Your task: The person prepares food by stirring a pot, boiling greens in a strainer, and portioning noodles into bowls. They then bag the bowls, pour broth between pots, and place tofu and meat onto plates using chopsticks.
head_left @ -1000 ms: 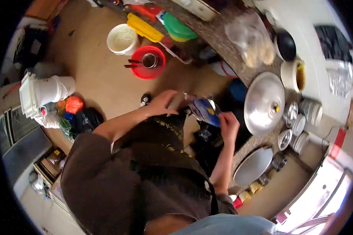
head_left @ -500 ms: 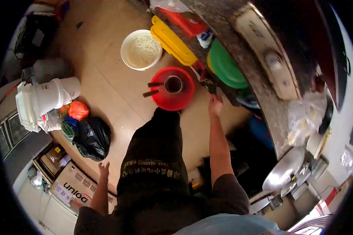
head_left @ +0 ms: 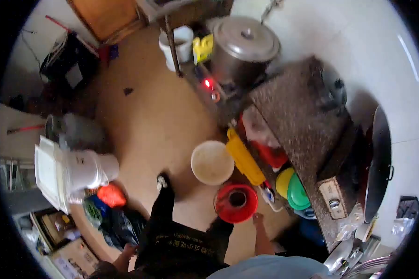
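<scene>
My left hand [head_left: 129, 251] hangs low beside the black plastic bag [head_left: 128, 228]; its fingers are too blurred to read. My right hand [head_left: 258, 217] is just right of the red basin [head_left: 249, 204] on the floor, and its small, smeared fingers do not show whether they grip anything. Inside the basin sits a round metal container [head_left: 237, 198] with a dark interior. A white bucket [head_left: 212, 162] with pale contents stands just beyond the basin. Next to it is a long yellow plastic piece [head_left: 245, 158].
A dark-topped counter [head_left: 293, 111] runs along the right, with green lids or basins [head_left: 299, 191] below it. A large lidded pot [head_left: 246, 44] stands at the back beside a red light [head_left: 207, 83]. White buckets [head_left: 79, 169] and a cardboard box [head_left: 74, 258] line the left.
My view has swung up towards the back of the room, bringing the pot into sight. One foot has stepped forward on the left. Both hands appear lower in view, the right one beside the basin.
</scene>
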`<state>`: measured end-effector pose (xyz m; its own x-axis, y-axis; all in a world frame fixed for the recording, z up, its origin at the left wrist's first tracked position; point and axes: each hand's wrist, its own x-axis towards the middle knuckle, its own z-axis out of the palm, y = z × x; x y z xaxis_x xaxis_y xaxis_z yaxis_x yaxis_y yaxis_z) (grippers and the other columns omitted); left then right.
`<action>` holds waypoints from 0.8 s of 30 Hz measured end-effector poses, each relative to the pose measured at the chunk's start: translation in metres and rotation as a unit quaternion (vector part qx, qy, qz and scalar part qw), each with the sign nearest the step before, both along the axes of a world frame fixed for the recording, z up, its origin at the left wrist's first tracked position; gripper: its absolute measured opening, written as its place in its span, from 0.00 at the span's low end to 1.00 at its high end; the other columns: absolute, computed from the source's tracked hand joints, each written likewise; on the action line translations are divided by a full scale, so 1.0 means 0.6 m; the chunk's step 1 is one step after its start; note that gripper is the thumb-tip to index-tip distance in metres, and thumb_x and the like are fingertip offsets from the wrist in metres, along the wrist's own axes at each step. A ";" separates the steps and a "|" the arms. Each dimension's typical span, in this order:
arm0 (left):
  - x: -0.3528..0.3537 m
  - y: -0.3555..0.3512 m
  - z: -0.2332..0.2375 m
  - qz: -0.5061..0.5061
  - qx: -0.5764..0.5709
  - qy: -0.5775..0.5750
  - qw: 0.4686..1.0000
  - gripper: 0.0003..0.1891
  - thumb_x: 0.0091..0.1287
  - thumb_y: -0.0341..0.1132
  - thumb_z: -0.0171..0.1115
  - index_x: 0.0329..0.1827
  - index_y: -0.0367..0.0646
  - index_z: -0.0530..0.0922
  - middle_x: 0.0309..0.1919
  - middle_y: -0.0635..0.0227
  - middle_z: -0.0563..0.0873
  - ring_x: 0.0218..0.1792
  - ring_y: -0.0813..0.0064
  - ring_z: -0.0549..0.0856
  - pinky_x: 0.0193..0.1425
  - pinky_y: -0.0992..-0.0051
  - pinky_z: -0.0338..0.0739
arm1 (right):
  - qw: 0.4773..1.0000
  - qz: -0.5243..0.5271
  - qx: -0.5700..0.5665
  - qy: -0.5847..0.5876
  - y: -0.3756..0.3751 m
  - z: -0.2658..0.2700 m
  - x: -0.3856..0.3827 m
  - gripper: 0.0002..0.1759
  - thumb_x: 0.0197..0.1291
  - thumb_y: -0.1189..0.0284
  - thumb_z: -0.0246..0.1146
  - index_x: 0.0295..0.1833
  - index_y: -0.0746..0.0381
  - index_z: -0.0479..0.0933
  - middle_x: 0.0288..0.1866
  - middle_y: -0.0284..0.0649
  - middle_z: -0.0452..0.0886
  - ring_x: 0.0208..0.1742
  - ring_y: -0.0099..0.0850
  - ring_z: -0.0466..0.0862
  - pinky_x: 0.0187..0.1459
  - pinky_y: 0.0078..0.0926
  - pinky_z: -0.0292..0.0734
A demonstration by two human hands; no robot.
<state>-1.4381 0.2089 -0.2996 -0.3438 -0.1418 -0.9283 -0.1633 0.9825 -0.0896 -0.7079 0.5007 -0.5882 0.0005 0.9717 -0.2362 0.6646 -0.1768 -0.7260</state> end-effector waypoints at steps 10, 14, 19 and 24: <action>-0.295 0.618 0.190 0.157 0.400 0.011 0.903 0.20 0.58 0.38 0.63 0.51 0.44 0.70 0.34 0.66 0.77 0.31 0.77 0.77 0.28 0.76 0.72 | 0.965 0.009 0.261 0.030 0.862 0.743 -0.827 0.07 0.57 0.72 0.58 0.39 0.64 0.77 0.32 0.44 0.80 0.31 0.34 0.80 0.35 0.28 0.74; -0.462 0.702 0.058 -0.072 0.403 0.125 0.904 0.26 0.58 0.39 0.64 0.56 0.37 0.68 0.43 0.60 0.77 0.45 0.71 0.76 0.45 0.75 0.74 | 0.957 -0.122 0.261 -0.023 1.246 0.738 -0.844 0.20 0.51 0.65 0.64 0.47 0.66 0.76 0.39 0.51 0.80 0.39 0.44 0.81 0.42 0.37 0.74; -0.581 0.860 0.077 0.067 0.361 0.171 0.914 0.16 0.57 0.42 0.65 0.43 0.44 0.74 0.37 0.70 0.78 0.32 0.76 0.78 0.30 0.75 0.74 | 0.919 -0.181 0.259 -0.237 1.526 0.655 -0.836 0.30 0.42 0.60 0.67 0.48 0.69 0.74 0.43 0.55 0.78 0.44 0.50 0.79 0.48 0.39 0.74; -0.669 0.967 0.024 0.098 0.122 0.145 0.977 0.15 0.58 0.45 0.62 0.42 0.48 0.74 0.33 0.71 0.79 0.33 0.73 0.80 0.25 0.69 0.73 | 0.952 -0.131 0.033 -0.273 1.610 0.665 -0.818 0.32 0.34 0.61 0.69 0.47 0.67 0.75 0.42 0.54 0.79 0.45 0.50 0.78 0.47 0.39 0.75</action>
<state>-1.8396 0.7894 -0.2854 -0.5852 -0.0180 -0.8107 -0.3340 0.9164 0.2208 -1.1985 1.4669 -0.1890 0.3511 0.9337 -0.0698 0.8856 -0.3553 -0.2991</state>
